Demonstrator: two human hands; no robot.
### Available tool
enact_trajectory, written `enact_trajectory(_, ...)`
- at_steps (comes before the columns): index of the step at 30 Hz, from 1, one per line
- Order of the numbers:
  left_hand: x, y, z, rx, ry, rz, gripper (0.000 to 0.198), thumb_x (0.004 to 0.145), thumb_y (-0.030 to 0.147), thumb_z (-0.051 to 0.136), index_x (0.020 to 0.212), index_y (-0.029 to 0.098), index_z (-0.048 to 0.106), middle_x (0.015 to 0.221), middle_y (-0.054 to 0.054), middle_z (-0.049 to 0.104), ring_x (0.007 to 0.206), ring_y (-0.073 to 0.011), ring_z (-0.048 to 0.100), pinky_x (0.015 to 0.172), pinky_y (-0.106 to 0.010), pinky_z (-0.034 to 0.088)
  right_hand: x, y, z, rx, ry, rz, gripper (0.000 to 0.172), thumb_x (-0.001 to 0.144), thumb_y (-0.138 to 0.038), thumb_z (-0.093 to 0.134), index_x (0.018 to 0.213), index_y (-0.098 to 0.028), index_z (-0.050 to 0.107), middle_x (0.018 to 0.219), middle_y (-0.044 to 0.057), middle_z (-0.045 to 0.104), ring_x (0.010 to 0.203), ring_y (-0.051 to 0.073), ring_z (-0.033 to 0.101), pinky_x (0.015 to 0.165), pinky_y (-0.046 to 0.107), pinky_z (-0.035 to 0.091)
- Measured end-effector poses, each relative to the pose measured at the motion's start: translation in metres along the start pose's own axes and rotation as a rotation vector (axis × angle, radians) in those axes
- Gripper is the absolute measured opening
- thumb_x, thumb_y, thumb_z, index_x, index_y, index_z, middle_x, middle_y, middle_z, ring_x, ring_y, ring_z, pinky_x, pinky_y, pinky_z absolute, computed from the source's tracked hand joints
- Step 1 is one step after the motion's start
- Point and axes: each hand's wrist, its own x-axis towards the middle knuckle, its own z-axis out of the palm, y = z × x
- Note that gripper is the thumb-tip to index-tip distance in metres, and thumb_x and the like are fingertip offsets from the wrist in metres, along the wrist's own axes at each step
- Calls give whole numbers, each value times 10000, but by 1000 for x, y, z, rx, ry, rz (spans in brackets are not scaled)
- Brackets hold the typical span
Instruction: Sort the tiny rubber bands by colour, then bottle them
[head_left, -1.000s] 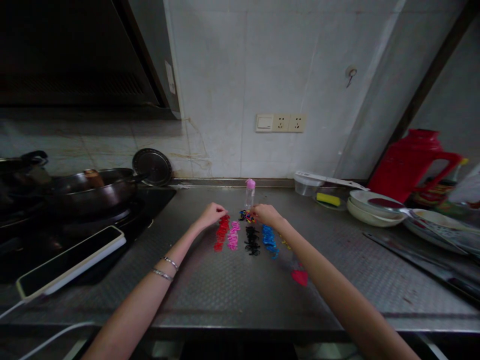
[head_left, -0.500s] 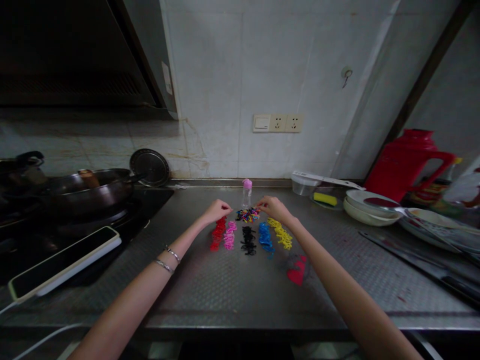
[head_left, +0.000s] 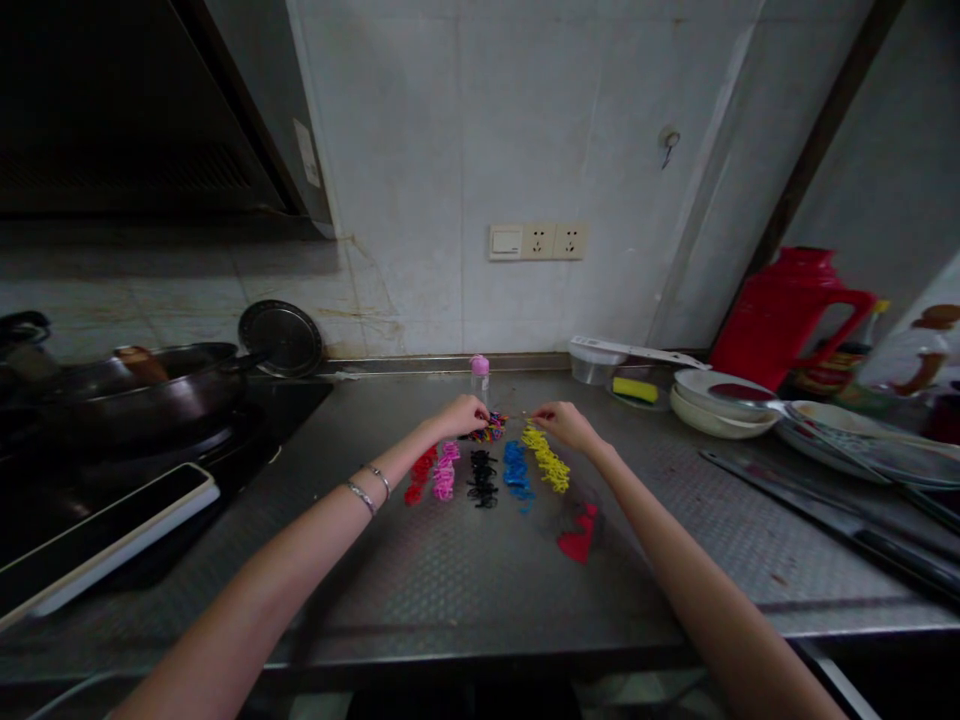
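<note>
- Your left hand (head_left: 463, 411) is right at the left edge of the mixed pile of elastic bands (head_left: 495, 428), fingers bunched over it. Can't tell if you've got a band in there.
- Your right hand (head_left: 568, 423) is off to the right of that pile, just above the far end of the yellow row (head_left: 551, 462), thumb and finger pinching what looks like a tiny yellow band (head_left: 527, 416).
- The other rows sit on the desk (head_left: 420, 580) nearer to you: red (head_left: 418, 478), pink (head_left: 445, 470), black (head_left: 482, 480) and blue (head_left: 516, 470), left to right. Your left forearm hides a bit of the red one.
- Pink-capped bottle (head_left: 480, 370) stands just behind the pile.
- Versus half a second ago: your left hand was out by the top of the red row, now it's come right onto the pile. Your right one was at the pile's right edge and has pulled away toward the yellow.
- Your view's swung a little right too.
</note>
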Motion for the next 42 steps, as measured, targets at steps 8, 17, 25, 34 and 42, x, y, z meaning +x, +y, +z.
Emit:
enact_trajectory(8,15,16,18,147,-10,-17,244,747,296,542,903,201,703,821,-49,691,690,-156,596,580,-212,385,-8,6,3,-3,-48,-3,245,776,-265,514,878,-177,718,831,48,705,740,153,615,647,196,421)
enact_trajectory(17,19,17,25,156,-49,-85,222,703,207,562,865,226,712,837,-36,692,722,-162,606,602,-214,406,-13,11,5,-35,-14,-16,241,781,-294,526,911,-204,709,914,54,684,798,151,607,702,196,427)
enact_trajectory(25,18,18,20,81,-4,-89,183,712,291,583,781,184,716,746,-40,682,633,-129,576,572,-202,393,-16,13,7,-44,33,-25,235,787,-297,518,874,-189,707,873,56,675,761,144,589,684,201,421)
enact_trajectory(34,12,15,10,-31,88,-21,221,716,222,539,812,134,718,758,-56,691,641,-122,573,600,-198,398,-20,13,5,-52,48,-28,245,794,-300,503,871,-181,702,879,60,673,763,143,585,687,198,413)
enact_trajectory(42,-44,-3,-9,-143,125,-122,240,693,236,542,776,101,722,711,-63,688,623,-132,576,611,-213,409,-20,16,4,-33,51,6,254,787,-282,501,885,-157,699,898,77,673,793,152,590,737,209,422)
